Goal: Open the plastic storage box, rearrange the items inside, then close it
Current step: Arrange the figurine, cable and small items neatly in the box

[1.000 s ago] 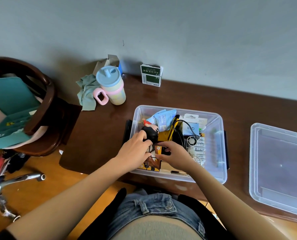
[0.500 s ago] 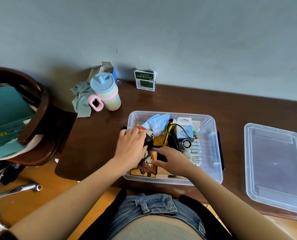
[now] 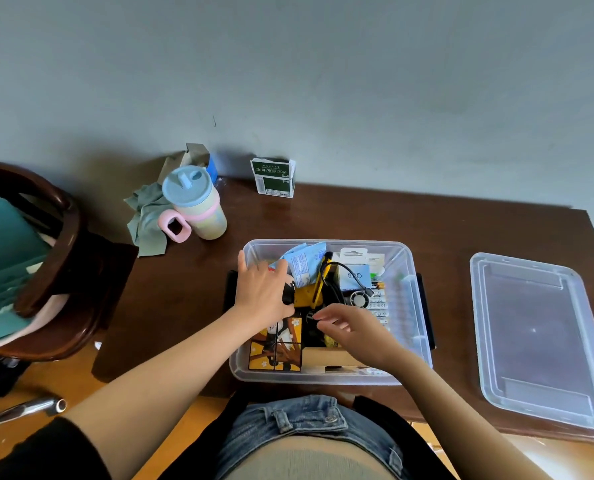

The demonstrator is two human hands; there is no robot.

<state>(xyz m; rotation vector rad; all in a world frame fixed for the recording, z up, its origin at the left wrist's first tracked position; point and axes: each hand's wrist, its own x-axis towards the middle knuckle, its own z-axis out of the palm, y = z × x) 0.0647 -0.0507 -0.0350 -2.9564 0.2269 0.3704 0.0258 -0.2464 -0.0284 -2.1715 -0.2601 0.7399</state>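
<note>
A clear box [image 3: 410, 268] sits open near the front edge of a dark wooden desk [image 3: 375, 216], its lid [image 3: 538, 337] lying flat on the desk well to the right of the box, close to the desk's right and front edges. Bare desk runs behind the box up to the wall and between box and lid; to the box's left the desk ends a short way off.

Both hands reach into the box from the near side. The left hand [image 3: 262, 292] lies palm down over the box's left end, thumb by the left wall, fingers curled over a small black object [image 3: 288, 292]. The right hand [image 3: 354, 329] hovers over the middle of the box, fingers loosely bent with thumb and forefinger drawn near each other; whether they pinch anything cannot be told.

Inside, a yellow picture box [image 3: 276, 344] fills the near left corner, blue packets [image 3: 304, 263] stand at the back, and a black cable [image 3: 344, 271] loops over the centre.

Behind and left of the box stand a lidded cup [image 3: 198, 206] and a green carton [image 3: 273, 176].
</note>
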